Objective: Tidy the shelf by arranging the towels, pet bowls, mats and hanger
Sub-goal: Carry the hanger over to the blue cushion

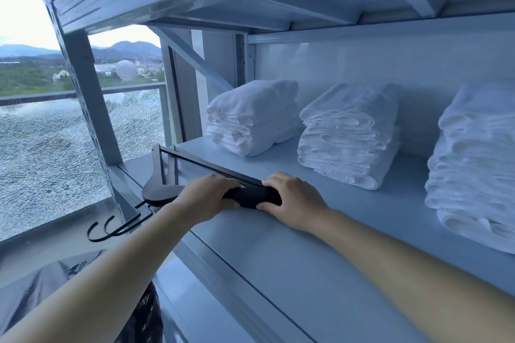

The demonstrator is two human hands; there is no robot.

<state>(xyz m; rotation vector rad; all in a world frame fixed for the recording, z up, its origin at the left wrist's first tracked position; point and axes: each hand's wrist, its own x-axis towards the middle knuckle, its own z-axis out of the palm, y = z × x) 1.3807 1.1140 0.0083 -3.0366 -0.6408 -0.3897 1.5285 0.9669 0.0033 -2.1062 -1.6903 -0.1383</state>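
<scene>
While it lies on the shelf (362,217), left hand (206,199) and right hand (295,200) clasp the hanger (250,197); fingers curled.

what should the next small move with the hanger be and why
Probably slide the hanger further onto the shelf, toward the towels. The left hand and right hand grip one end at the front edge, while its hooks hang out past the shelf's left corner.

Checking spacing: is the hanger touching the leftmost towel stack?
Apart. The head view shows bare shelf between the hanger and the leftmost towel stack.
</scene>
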